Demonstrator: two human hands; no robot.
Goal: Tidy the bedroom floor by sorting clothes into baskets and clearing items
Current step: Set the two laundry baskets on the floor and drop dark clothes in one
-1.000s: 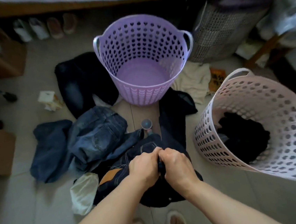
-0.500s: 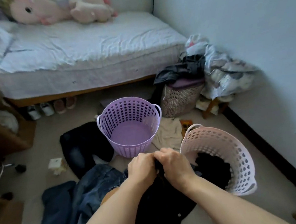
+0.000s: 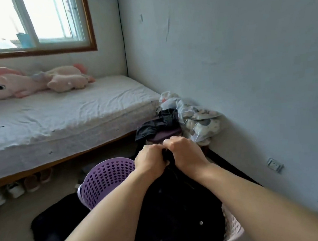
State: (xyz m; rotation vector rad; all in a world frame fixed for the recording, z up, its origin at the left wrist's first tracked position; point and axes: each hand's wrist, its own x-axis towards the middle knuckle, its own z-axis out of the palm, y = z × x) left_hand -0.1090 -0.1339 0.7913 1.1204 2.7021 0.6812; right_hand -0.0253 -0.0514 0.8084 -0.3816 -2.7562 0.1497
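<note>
Head view, single frame.

Item: black garment (image 3: 174,203), held up in the air in front of the person, its lower part hanging over the pink basket (image 3: 233,228) at the lower right. Small pale buttons or studs show on the cloth; the kind of garment cannot be told.

Grip, left hand (image 3: 149,160): fingers curled tight round the top edge of the garment, fist close beside the other.
Grip, right hand (image 3: 185,153): the same, bunching the top edge; the two fists nearly touch.

Handling, judged: soft and limp, drapes in folds with no stiffness; looks moderately weighty for cloth, not fragile, not slippery. A bunched hold at the top edge suits it; the loose lower part will swing and may catch on the basket rim, so it should be fed in hem first.

Nearby: purple basket (image 3: 105,179), just left of the garment, partly behind the left forearm. Another dark garment (image 3: 53,227) lies on the floor (image 3: 11,218) at lower left.

Elsewhere: bed (image 3: 60,119) with pink plush toys (image 3: 13,84); shoes (image 3: 14,190) under its edge; heap of clothes and bags (image 3: 179,120) in the corner.
</note>
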